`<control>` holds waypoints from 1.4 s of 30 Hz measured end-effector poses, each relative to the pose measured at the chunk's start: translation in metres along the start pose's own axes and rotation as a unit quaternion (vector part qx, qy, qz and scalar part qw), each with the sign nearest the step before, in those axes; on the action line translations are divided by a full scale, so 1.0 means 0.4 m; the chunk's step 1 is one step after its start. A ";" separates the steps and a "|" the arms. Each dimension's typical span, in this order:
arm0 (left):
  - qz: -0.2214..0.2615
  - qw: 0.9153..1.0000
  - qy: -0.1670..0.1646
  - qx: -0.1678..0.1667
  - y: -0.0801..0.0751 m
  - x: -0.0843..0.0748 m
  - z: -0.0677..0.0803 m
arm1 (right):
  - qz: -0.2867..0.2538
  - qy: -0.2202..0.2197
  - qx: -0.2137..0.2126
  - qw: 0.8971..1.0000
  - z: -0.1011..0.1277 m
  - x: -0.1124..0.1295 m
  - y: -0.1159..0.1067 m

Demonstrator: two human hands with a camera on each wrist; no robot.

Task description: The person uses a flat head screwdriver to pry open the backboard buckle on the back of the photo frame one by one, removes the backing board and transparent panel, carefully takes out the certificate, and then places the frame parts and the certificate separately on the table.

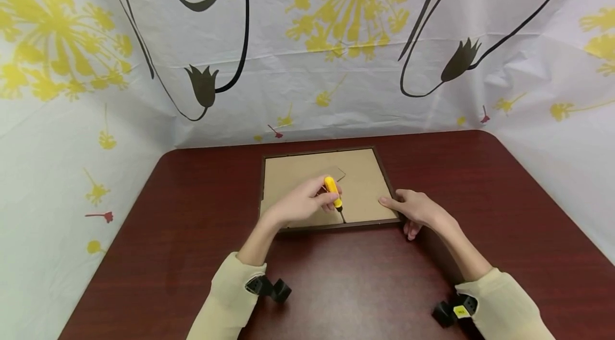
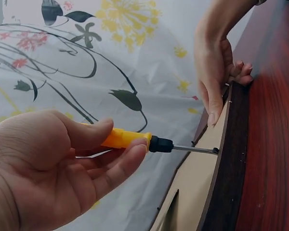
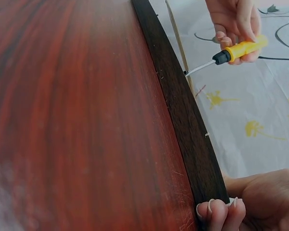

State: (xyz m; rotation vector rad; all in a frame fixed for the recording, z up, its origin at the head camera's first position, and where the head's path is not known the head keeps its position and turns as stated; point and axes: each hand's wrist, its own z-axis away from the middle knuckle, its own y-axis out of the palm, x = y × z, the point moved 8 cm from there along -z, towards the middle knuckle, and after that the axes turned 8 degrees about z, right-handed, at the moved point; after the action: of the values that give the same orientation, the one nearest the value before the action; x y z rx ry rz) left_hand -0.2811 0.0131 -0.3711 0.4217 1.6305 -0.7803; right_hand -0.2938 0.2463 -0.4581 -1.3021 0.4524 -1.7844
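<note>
The left hand (image 1: 300, 205) grips a yellow screwdriver (image 2: 135, 140), its tip just past the fingers, against the inner edge of the picture frame (image 3: 183, 115), a contact only the wrist views show; the right hand (image 1: 417, 211) curls round the frame's near corner on the table (image 1: 202, 233)

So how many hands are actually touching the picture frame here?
1. The right hand holds the picture frame at its near right corner. The left hand grips a yellow screwdriver instead; only the tip meets the frame's near edge.
</note>
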 end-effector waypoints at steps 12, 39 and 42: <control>0.089 0.990 0.062 -0.086 -0.095 -0.039 0.019 | 0.002 -0.008 -0.005 1.000 0.007 0.000 -0.002; 0.119 0.955 0.093 -0.255 -0.279 -0.061 0.144 | -0.005 -0.071 0.017 0.997 -0.013 -0.017 -0.006; 0.111 0.956 0.083 -0.260 -0.287 -0.051 0.157 | 0.002 -0.075 0.013 0.997 -0.013 -0.017 -0.013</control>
State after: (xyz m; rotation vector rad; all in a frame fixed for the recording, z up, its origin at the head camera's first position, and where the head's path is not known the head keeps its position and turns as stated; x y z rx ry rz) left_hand -0.3070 -0.1084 -0.3254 0.2877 1.8293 -0.1318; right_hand -0.3001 0.2538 -0.4605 -1.4040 0.3458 -1.6700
